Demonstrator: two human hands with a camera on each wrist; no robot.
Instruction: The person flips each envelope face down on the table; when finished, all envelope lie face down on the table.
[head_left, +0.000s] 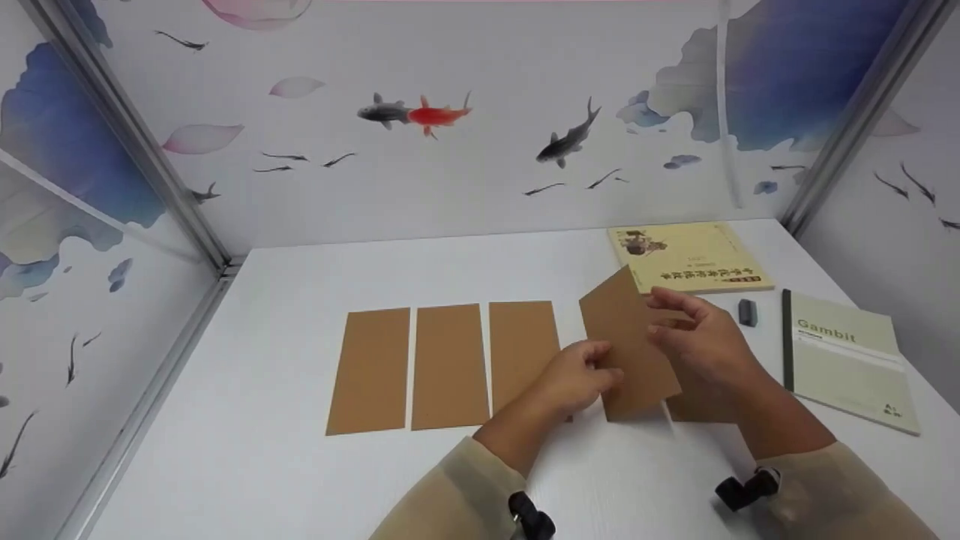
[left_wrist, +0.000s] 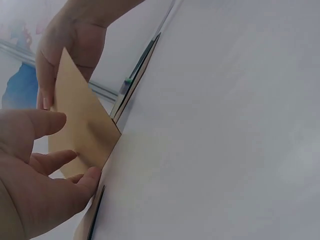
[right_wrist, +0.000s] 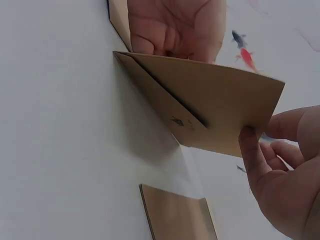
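A brown kraft-paper card (head_left: 630,360) stands tilted above the table, both hands on it. My right hand (head_left: 705,334) pinches its upper right edge, with the thumb (right_wrist: 252,145) on the inner face. Against the outer face rest the fingertips of my left hand (left_wrist: 50,175); no left finger shows on the inner side. The right wrist view reveals an inner flap (right_wrist: 170,105) with a small dark print. Three similar brown cards, the nearest a flat one (head_left: 521,345), lie in a row to the left. Another brown card (head_left: 701,401) lies partly hidden beneath my right hand.
A yellow book (head_left: 694,259) lies at the back right. Beside it is a small dark eraser-like block (head_left: 747,313). Farther right lies a pale green notebook (head_left: 847,360) with a dark spine. Patterned panels (head_left: 450,180) enclose the white table (head_left: 292,285).
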